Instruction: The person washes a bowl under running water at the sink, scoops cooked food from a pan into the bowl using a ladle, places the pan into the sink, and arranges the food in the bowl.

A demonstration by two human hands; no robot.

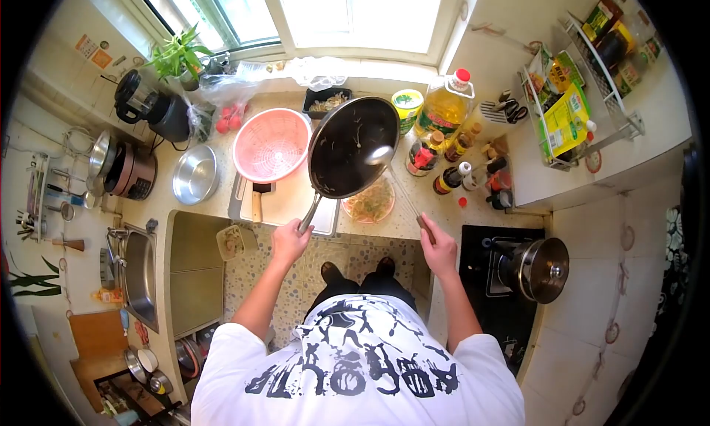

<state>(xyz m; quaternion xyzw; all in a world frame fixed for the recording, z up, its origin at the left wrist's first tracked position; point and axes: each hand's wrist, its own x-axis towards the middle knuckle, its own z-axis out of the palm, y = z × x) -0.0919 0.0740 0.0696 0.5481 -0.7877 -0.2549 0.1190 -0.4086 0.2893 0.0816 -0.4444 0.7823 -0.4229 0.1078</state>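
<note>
Kitchen counter (441,210) | dish (367,221) partly hidden behind wok (353,149) | left hand (292,239) grips wok | right hand (439,242) grips glare-washed utensil (379,156)

I can see a white short-sleeved T-shirt (355,407), bold black lettering (353,380) splashed over it, black trousers (389,285), dark shoes (330,271).

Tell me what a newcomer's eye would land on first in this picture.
Probably the large dark pan, tilted near the centre, its handle in the left grip. Next, the shiny long-handled spoon, held by the right grip, its head against the pan's dark interior. The pink basket just left of the pan also stands out.
</note>
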